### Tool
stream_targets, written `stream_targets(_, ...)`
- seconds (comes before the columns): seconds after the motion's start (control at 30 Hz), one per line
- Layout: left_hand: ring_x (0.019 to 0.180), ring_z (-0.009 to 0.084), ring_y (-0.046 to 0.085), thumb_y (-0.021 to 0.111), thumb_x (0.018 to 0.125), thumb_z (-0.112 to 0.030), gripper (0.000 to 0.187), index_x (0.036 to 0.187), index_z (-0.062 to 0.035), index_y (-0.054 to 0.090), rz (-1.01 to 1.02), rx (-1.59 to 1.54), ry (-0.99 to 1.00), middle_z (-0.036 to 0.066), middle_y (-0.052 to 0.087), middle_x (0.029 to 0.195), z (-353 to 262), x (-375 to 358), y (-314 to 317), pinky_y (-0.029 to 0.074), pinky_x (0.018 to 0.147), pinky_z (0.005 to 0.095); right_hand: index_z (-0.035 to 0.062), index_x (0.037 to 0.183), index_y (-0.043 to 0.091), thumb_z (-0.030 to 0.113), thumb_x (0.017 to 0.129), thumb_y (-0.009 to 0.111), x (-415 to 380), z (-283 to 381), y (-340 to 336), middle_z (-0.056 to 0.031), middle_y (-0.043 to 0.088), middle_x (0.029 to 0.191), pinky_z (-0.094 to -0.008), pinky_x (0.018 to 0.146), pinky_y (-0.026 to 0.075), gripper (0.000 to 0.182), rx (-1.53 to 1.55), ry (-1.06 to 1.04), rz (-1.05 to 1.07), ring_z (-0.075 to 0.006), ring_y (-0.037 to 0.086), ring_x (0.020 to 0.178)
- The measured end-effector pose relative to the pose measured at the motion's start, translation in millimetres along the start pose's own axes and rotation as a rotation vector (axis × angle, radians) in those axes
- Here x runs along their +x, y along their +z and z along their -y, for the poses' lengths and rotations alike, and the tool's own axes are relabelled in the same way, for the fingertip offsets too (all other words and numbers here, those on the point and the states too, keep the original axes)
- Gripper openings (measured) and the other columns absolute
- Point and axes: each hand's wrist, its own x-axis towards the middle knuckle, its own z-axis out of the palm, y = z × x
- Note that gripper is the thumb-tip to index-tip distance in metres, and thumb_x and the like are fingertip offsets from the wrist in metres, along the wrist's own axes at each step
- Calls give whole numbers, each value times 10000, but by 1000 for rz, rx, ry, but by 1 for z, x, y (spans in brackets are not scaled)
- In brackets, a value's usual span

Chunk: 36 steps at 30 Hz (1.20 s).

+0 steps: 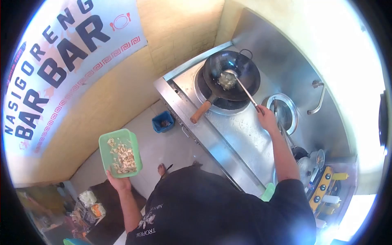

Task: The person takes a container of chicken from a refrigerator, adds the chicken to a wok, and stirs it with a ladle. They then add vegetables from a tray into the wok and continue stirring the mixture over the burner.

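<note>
Cream wall [171, 41] and a lettered banner [65, 61] fill the left side, above pale floor [141, 120]. At about eight o'clock in the view, the left hand [119, 183] has its grip closed on the near edge of a green tub [107, 147], whose open top faces the camera; any fingers underneath are hidden. Its longer sides run roughly twelve to six, the hand sits at six, and small pale-brown pieces [125, 159] lie loose inside, mostly towards the hand's end. Farther right, a blue bin [163, 129] stands on the floor, below the line from tub to stove. From the tub, the black wok [216, 67] lies at about two o'clock — well apart, across the front edge of the steel worktop [245, 134]. Its wooden handle [200, 112] points to seven, with no hand on it. Pale, wet-looking food [227, 81] sits in the wok beside the bowl of a long ladle [245, 89]. The ladle's shaft crosses the rim between four and five, leading back to the right hand [266, 118], its grip closed around the end. That hand is clearly the nearer to the wok — just to its right is a round metal pot [292, 107].
</note>
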Motion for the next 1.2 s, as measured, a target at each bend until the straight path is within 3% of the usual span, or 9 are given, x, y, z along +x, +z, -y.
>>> stream_targets(0.17, 1285, 307, 398, 240, 967, -433, 575, 1403, -64, 307, 54, 87, -16, 140, 363, 1425, -3, -1, -16, 375, 1029, 466, 39, 1166, 587, 143, 857, 520, 4, 16, 13, -210, 644, 1025, -376, 829, 483, 333, 149, 82, -113, -313, 645, 947)
stream_targets(0.4, 1070, 252, 570, 368, 960, -318, 421, 1235, -20, 484, -136, 217, 180, 117, 572, 1169, -7, 2, -57, 461, 921, 399, 88, 1277, 526, 93, 892, 485, 40, -109, 123, 43, 445, 626, -204, 416, 334, 387, 469, -49, 13, -50, 385, 477)
stream_targets(0.43, 1082, 241, 563, 370, 972, -343, 429, 1238, -25, 480, -257, 129, 152, 113, 569, 1184, -3, 7, -70, 451, 930, 391, 104, 1272, 532, 126, 918, 481, 24, -18, 93, 24, 469, 628, -207, 395, 340, 358, 700, 338, 106, -59, 404, 470)
stream_targets(0.6, 1224, 272, 463, 290, 988, -417, 532, 1317, -17, 414, -138, -278, 274, 162, 492, 1313, -34, 5, -146, 352, 1043, 406, 155, 1281, 518, 207, 947, 473, 25, 3, 125, 4, 463, 613, -217, 354, 292, 341, 825, 528, 29, -64, 384, 436)
stream_targets(0.67, 1169, 224, 506, 341, 988, -394, 464, 1274, -46, 453, -245, -296, 286, 113, 539, 1245, 19, 24, -114, 415, 967, 371, 137, 1240, 563, 218, 936, 481, 173, -233, 190, -64, 563, 704, -263, 460, 435, 325, 457, 194, 263, -141, 534, 572)
stream_targets(0.8, 1095, 250, 561, 358, 981, -328, 424, 1272, -34, 448, -319, 133, 206, 127, 544, 1215, 15, 38, -157, 483, 904, 420, 102, 1161, 628, 306, 868, 566, 117, -142, 165, -203, 564, 1209, -475, 971, 397, 363, -894, -646, -64, -366, 521, 1123)
stream_targets(0.97, 1294, 322, 375, 250, 974, -455, 595, 1399, -43, 304, 18, 47, -6, 164, 369, 1411, 37, 119, -115, 321, 1069, 485, 97, 1110, 631, 338, 827, 654, -21, -62, 216, -165, 626, 1081, -432, 884, 437, 372, 224, 96, -670, -318, 580, 998)
stream_targets(1.1, 1346, 341, 289, 178, 969, -531, 674, 1436, -49, 237, 225, 198, -325, 166, 292, 1461, 86, 174, -78, 275, 1095, 492, 63, 1149, 608, 355, 821, 661, -213, -16, 196, -165, 626, 1116, -402, 949, 422, 443, -78, 571, -484, -303, 566, 1091)
stream_targets(1.2, 1326, 344, 325, 200, 950, -578, 696, 1436, -83, 257, 379, 251, -333, 141, 297, 1467, -43, 122, -80, 279, 1082, 524, 25, 1128, 602, 331, 834, 644, -436, -1, 86, -175, 634, 1087, -407, 887, 457, 427, -104, 954, -751, -308, 610, 997)
